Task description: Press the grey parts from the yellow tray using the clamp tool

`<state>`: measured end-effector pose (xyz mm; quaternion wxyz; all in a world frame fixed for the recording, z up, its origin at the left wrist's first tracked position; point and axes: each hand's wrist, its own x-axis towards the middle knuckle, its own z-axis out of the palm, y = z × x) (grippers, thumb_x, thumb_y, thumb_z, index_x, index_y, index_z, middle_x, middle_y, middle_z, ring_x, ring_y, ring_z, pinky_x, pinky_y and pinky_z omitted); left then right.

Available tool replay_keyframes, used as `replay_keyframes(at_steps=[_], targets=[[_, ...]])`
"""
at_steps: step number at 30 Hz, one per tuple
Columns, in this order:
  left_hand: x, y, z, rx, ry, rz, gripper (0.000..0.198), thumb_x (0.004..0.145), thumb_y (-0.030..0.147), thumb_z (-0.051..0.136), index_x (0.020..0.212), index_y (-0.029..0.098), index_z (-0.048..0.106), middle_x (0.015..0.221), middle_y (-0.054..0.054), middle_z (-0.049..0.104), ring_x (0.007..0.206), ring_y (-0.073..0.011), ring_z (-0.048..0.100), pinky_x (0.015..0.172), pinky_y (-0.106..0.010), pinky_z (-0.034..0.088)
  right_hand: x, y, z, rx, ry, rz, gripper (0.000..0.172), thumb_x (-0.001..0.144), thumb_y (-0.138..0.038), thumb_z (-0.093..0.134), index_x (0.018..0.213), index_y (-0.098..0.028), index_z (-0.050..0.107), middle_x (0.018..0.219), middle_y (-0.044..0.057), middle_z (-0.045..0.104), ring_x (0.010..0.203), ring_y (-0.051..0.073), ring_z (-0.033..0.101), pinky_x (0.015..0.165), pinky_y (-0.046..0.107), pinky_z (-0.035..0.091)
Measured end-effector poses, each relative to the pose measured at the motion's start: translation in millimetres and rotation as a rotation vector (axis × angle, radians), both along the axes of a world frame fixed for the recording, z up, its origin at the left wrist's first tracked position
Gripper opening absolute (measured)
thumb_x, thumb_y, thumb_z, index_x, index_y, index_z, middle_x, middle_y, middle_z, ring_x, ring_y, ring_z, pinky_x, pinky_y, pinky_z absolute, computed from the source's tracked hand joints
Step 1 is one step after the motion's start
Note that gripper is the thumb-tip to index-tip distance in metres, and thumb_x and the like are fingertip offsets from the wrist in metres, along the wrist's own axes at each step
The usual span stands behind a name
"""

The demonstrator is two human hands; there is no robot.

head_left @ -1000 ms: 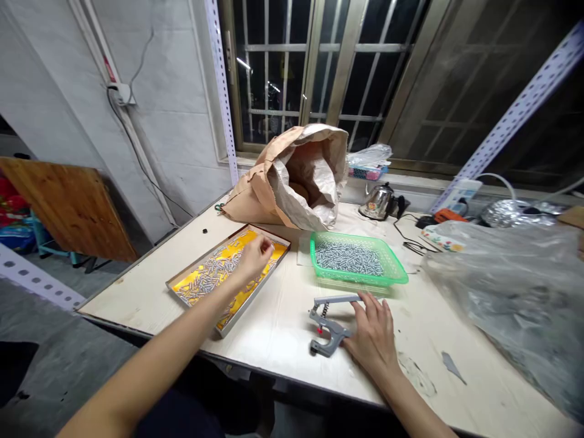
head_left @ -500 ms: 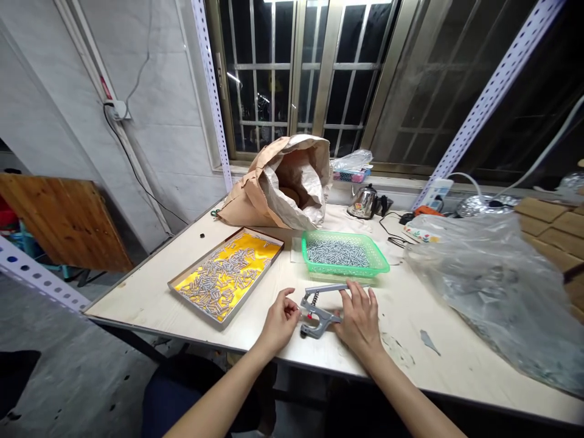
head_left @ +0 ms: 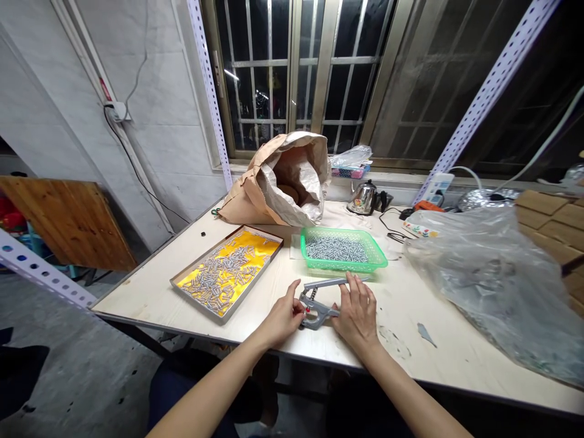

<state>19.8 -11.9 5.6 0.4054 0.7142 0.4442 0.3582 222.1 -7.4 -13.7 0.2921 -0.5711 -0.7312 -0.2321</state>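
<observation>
My right hand (head_left: pixel 358 311) is closed round the handles of grey hand pliers (head_left: pixel 319 312), its fingers on the upper handle and its thumb by the lower one. The pliers have a coil spring, a red bit at the jaw and spread handles. At the jaw end, my left hand (head_left: pixel 283 317) has its thumb and fingertips pinched near the red bit, index finger raised. Whatever is in that pinch is too small to make out. Beyond the pliers stands a green basket (head_left: pixel 381 263) of small metal pieces. A shallow tray (head_left: pixel 250 285) with similar pieces on yellow lining lies to the left.
A large paper sack (head_left: pixel 246 204) lies with its mouth open at the back. A metal kettle (head_left: pixel 362 199) stands near the window. Clear plastic sheeting (head_left: pixel 483 286) covers the table's right side, beside stacked cardboard boxes (head_left: pixel 545 210). A grey scrap (head_left: pixel 426 334) lies right of my hands.
My left hand has moved right to the pliers' jaw, its fingertips now at the red bit and its index finger lifted. My right hand keeps its hold on the handles.
</observation>
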Motion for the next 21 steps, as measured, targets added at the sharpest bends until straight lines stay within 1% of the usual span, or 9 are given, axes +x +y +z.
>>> replay_keyframes(at_steps=[5, 11, 16, 18, 21], targets=[[2.6, -0.1, 2.4, -0.061, 0.004, -0.002, 0.081, 0.074, 0.015, 0.056, 0.145, 0.011, 0.016, 0.076, -0.002, 0.066, 0.064, -0.0130, 0.057, 0.064, -0.024, 0.042, -2.8, -1.3, 1.9, -0.007, 0.012, -0.011, 0.056, 0.067, -0.018, 0.054, 0.121, -0.008, 0.046, 0.145, 0.022, 0.032, 0.135, 0.031, 0.025, 0.108, 0.050, 0.017], [1.7, 0.6, 5.8, -0.088, -0.004, -0.012, 0.082, 0.073, 0.017, 0.059, 0.145, 0.014, 0.021, 0.077, -0.003, 0.068, 0.069, -0.0147, 0.061, 0.069, -0.025, 0.043, -4.1, -2.6, 4.2, 0.014, -0.015, -0.037, 0.055, 0.069, -0.018, 0.052, 0.123, -0.007, 0.044, 0.145, 0.022, 0.031, 0.136, 0.031, 0.024, 0.108, 0.052, 0.015], [3.8, 0.3, 9.4, -0.108, 0.042, -0.016, 0.086, 0.073, 0.016, 0.060, 0.147, 0.016, 0.017, 0.082, -0.005, 0.069, 0.073, -0.0171, 0.063, 0.071, -0.027, 0.045, -4.1, -3.8, 7.3, 0.037, 0.001, -0.011, 0.056, 0.070, -0.018, 0.052, 0.124, -0.006, 0.043, 0.145, 0.024, 0.031, 0.136, 0.033, 0.023, 0.107, 0.054, 0.015], [5.5, -0.8, 8.9, -0.104, 0.052, -0.015, 0.088, 0.072, 0.014, 0.060, 0.147, 0.017, 0.014, 0.085, -0.005, 0.070, 0.075, -0.0174, 0.064, 0.072, -0.027, 0.046, -4.1, -3.9, 7.8, 0.039, -0.002, -0.015, 0.056, 0.069, -0.018, 0.053, 0.123, -0.006, 0.044, 0.145, 0.024, 0.030, 0.136, 0.032, 0.023, 0.107, 0.054, 0.015], [7.2, -2.8, 4.2, -0.112, 0.026, -0.006, 0.090, 0.074, 0.015, 0.061, 0.148, 0.017, 0.010, 0.085, -0.005, 0.070, 0.074, -0.0173, 0.064, 0.072, -0.028, 0.046, -3.9, -3.2, 7.0, 0.032, 0.000, -0.029, 0.055, 0.069, -0.017, 0.053, 0.122, -0.007, 0.044, 0.145, 0.024, 0.030, 0.136, 0.032, 0.022, 0.107, 0.053, 0.014]])
